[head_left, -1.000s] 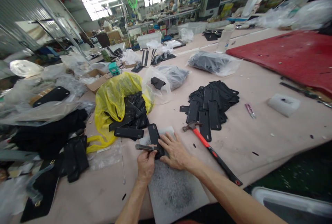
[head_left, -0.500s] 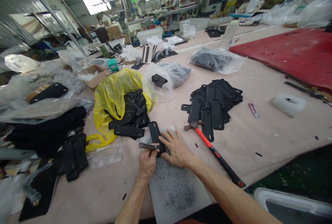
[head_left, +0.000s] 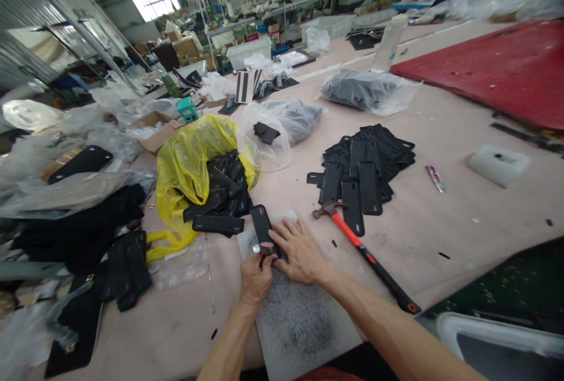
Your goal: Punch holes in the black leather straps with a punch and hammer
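My left hand [head_left: 255,278] is closed around a metal punch [head_left: 263,248], a short steel tool held over the near end of a black strip [head_left: 261,223]. The strip lies on a pale, speckled board [head_left: 304,319]. With fingers spread, my right hand [head_left: 302,251] lies flat beside the strip, its fingertips pressing on the strip's edge. The punch's tip is hidden by my hands. To the right rests a claw hammer [head_left: 368,260] with a red and black handle, its head close to a pile of similar black strips [head_left: 370,172].
A yellow plastic bag [head_left: 185,160] holds more black strips at the left. Clear bags [head_left: 368,93] stand farther back. A pink cutter [head_left: 435,179] and a white roll [head_left: 499,164] lie at the right. Black fabric and plastic [head_left: 79,222] crowd the left side.
The punch has turned in my left hand: it lay sideways to the left before and now its end points more towards me. My right hand stays put; the view has shifted slightly.
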The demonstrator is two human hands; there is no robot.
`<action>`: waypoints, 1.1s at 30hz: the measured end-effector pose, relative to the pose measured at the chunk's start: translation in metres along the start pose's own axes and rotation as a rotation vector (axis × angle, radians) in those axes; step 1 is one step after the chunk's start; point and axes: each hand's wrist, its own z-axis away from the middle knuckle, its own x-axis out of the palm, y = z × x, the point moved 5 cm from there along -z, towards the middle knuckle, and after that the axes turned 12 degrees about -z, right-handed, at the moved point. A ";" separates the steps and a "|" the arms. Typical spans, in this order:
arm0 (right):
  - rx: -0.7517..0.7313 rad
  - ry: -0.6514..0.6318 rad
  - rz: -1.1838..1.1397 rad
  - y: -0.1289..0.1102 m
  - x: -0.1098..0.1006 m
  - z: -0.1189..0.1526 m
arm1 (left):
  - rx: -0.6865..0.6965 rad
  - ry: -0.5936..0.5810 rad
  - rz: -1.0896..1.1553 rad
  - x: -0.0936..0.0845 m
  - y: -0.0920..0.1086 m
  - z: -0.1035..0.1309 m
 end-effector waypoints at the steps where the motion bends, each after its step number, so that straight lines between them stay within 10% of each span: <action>1: -0.002 0.004 0.002 0.000 0.000 0.000 | 0.010 -0.005 -0.001 0.000 0.001 -0.001; 11: 0.027 0.079 -0.065 0.007 -0.013 0.015 | -0.035 -0.011 -0.022 -0.002 -0.001 -0.003; 16: 0.336 0.418 0.102 0.050 -0.060 0.075 | 0.012 -0.008 -0.068 0.001 0.000 -0.001; 21: 0.631 0.329 0.203 0.098 -0.075 0.137 | 0.039 -0.040 -0.117 0.004 0.002 -0.003; 29: 0.967 0.227 -1.291 0.080 -0.043 0.138 | 0.008 -0.087 -0.137 0.004 0.003 -0.002; 33: 0.863 0.313 -1.161 0.035 -0.083 0.117 | -0.002 -0.092 -0.084 0.004 0.004 0.000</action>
